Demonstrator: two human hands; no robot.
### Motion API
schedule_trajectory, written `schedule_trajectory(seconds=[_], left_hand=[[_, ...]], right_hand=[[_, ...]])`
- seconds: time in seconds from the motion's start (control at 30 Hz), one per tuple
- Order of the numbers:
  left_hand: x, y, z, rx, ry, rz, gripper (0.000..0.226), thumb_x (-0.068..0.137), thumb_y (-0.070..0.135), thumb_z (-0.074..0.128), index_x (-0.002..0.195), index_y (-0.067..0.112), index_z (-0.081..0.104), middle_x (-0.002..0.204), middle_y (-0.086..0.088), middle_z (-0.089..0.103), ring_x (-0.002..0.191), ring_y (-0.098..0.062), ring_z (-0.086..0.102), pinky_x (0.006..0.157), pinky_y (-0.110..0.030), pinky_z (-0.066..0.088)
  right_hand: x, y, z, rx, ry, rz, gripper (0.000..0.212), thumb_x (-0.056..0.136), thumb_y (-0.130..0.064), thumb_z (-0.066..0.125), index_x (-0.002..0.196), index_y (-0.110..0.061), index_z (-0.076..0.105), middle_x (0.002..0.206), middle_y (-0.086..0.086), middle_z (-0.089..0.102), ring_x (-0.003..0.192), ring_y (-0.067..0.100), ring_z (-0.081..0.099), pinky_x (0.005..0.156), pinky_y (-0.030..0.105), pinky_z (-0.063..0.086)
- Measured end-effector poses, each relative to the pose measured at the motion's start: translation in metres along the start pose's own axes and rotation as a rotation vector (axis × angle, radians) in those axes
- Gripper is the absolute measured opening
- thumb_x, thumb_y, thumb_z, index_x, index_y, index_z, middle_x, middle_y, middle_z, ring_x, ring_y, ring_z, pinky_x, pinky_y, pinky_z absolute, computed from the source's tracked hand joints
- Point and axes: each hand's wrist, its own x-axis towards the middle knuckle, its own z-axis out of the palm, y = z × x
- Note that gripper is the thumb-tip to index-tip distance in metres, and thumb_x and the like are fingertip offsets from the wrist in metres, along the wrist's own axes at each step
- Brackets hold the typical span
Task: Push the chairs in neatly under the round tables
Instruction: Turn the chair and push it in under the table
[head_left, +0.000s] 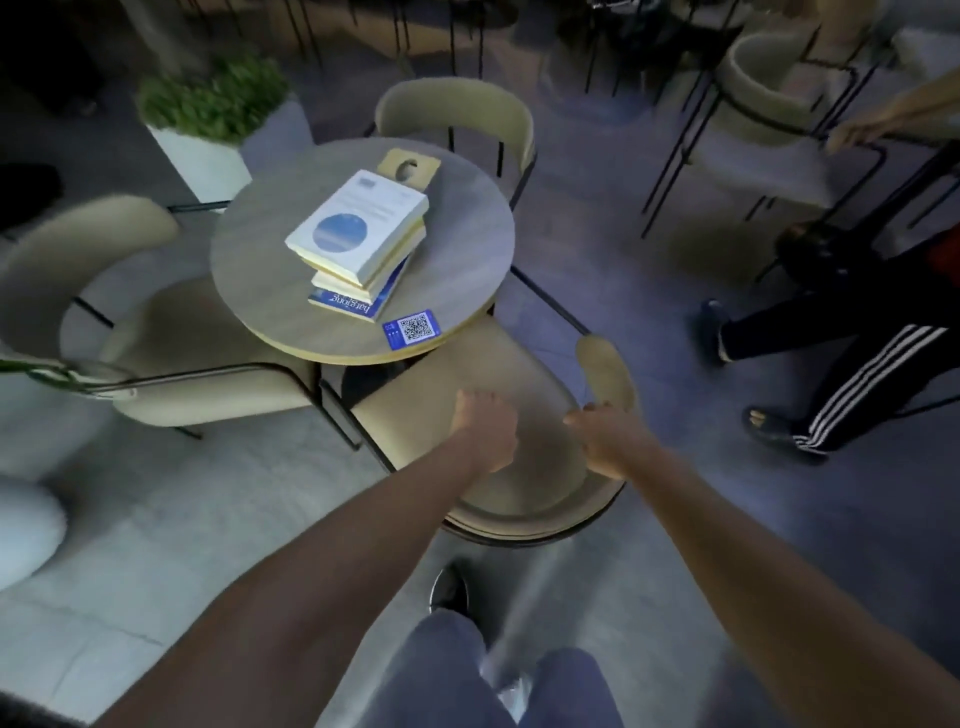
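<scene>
At the near side of the table (467, 249), the near chair (467, 374) has its seat front tucked under the rim, with most of the seat out. The right hand (608, 441) grips the right end of its backrest, fingers curled round it. The left hand (485, 436) is curled above the seat, and blur hides whether it holds anything. The far chair (457, 109) looks fully in. The left chair (171, 332) stands out and angled, so it probably needs pushing in after this one.

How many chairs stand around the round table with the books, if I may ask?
3: the nearest chair, its seat partly under; the left chair; the far chair behind the table. Others may be hidden.
</scene>
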Motion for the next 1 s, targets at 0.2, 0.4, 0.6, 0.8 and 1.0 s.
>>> schedule_trajectory(seconds=[0.2,0.4,0.6,0.8,1.0], left_hand=[[-0.006,0.017,0.009,-0.196,-0.08,-0.178,0.05,0.097,0.04,0.048,0.141,0.016,0.046,0.144,-0.011,0.043,0.128,-0.032,0.044,0.103,-0.046,0.035],[-0.038,0.057,0.018,-0.291,-0.13,-0.354,0.047,0.104,0.036,0.034,0.144,0.013,0.04,0.147,-0.016,0.037,0.129,-0.034,0.042,0.105,-0.049,0.035],[-0.047,0.116,0.046,-0.372,-0.216,-0.489,0.045,0.101,0.044,0.037,0.139,0.021,0.048,0.14,-0.011,0.043,0.126,-0.031,0.043,0.1,-0.046,0.036],[-0.048,0.15,0.08,-0.394,-0.257,-0.434,0.054,0.097,0.048,0.045,0.144,0.022,0.044,0.146,-0.013,0.039,0.135,-0.032,0.039,0.115,-0.043,0.028],[-0.043,0.168,0.102,-0.374,-0.107,-0.459,0.042,0.095,0.046,0.05,0.133,0.028,0.053,0.129,-0.009,0.054,0.123,-0.031,0.048,0.112,-0.042,0.028]], right_hand=[[0.023,0.043,0.008,-0.071,-0.104,-0.124,0.062,0.092,-0.011,0.055,0.151,-0.027,0.042,0.145,0.007,0.049,0.135,0.031,0.043,0.11,0.045,0.038],[0.032,0.077,0.031,-0.135,-0.156,-0.28,0.041,0.093,-0.007,0.052,0.132,-0.02,0.057,0.126,0.011,0.061,0.121,0.032,0.055,0.099,0.045,0.046],[0.03,0.094,0.073,-0.26,-0.126,-0.434,0.047,0.087,0.0,0.048,0.128,-0.022,0.059,0.127,0.006,0.062,0.12,0.031,0.053,0.097,0.043,0.046],[0.042,0.097,0.103,-0.389,-0.08,-0.521,0.043,0.088,-0.007,0.052,0.127,-0.024,0.058,0.127,0.001,0.062,0.122,0.028,0.052,0.098,0.04,0.041],[0.058,0.106,0.124,-0.446,0.014,-0.524,0.045,0.089,-0.01,0.053,0.128,-0.032,0.058,0.127,-0.006,0.065,0.122,0.023,0.053,0.107,0.041,0.03]])
